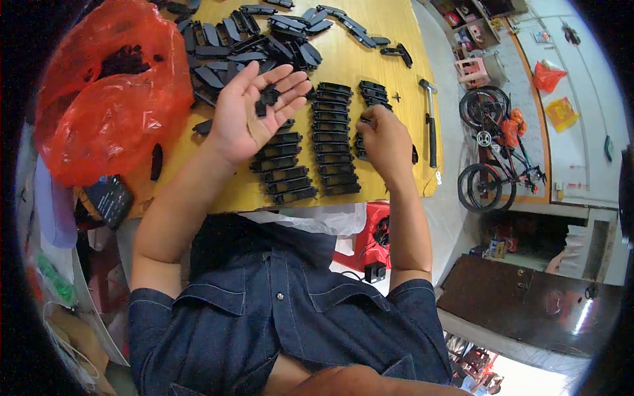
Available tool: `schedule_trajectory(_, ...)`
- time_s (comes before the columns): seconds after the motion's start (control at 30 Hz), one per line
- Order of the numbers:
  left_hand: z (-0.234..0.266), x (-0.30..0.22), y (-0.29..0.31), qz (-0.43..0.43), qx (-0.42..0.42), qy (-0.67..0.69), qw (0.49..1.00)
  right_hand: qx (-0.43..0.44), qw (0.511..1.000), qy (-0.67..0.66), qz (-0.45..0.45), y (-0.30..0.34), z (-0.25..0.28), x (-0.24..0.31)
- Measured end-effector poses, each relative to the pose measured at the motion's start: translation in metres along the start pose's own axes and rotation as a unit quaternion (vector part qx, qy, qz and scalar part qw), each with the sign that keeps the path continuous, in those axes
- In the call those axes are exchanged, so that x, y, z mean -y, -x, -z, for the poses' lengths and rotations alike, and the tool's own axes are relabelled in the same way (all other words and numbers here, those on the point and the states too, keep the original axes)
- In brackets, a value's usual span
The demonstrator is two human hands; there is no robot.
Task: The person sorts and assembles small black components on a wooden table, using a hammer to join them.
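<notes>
My left hand [236, 125] is palm up over the table, fingers spread, with several small black plastic pieces [267, 100] resting on the palm and finger bases. To its right, my right hand [389, 145] pinches thumb and fingers together over the rightmost row of black plastic parts [374, 92]; whatever is between its fingertips is too hidden to name. A longer middle row of matching black parts [332, 135] lies between the hands. The left row of black parts [284, 175] is partly covered by my left hand.
A loose pile of black plastic parts [277, 49] covers the far side of the yellow table [396, 23]. A red plastic bag [125, 125] is at left, near a dark phone-like device [112, 201]. By the right edge lies a hammer [431, 129]. Bicycles [485, 142] stand beyond.
</notes>
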State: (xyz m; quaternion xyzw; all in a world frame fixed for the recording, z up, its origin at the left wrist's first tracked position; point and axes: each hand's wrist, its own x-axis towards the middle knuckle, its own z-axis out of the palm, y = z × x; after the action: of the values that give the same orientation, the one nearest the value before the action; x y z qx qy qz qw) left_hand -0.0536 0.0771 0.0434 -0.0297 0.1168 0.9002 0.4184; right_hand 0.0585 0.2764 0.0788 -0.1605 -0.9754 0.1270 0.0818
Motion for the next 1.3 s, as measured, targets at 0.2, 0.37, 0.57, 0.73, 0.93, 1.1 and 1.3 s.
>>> schedule_trajectory(0.2,0.001,-0.001,0.000,0.009,-0.009,-0.021,1.000,-0.084,0.944,-0.210,0.241,0.005,-0.020,0.087)
schedule_trajectory(0.37,-0.002,0.000,0.000,0.004,-0.024,-0.061,0.998,-0.042,0.960,-0.116,0.250,-0.002,-0.030,0.104)
schedule_trajectory(0.57,-0.003,0.006,0.000,0.029,-0.035,-0.057,0.997,-0.029,0.951,-0.147,0.270,-0.006,-0.029,0.098)
schedule_trajectory(0.73,0.006,0.013,-0.001,0.011,-0.029,-0.027,0.999,0.036,0.921,-0.314,0.229,0.005,-0.028,0.099)
schedule_trajectory(0.93,0.047,0.010,-0.022,0.090,0.222,0.132,0.962,0.073,0.878,-0.463,0.100,0.014,-0.018,0.091)
schedule_trajectory(1.1,0.002,0.005,-0.004,-0.002,-0.037,-0.009,0.999,0.077,0.915,-0.384,-0.099,0.014,-0.002,0.022)
schedule_trajectory(1.3,0.000,-0.001,0.000,-0.016,-0.034,-0.048,0.998,0.079,0.941,-0.280,-0.170,0.013,0.001,-0.042)
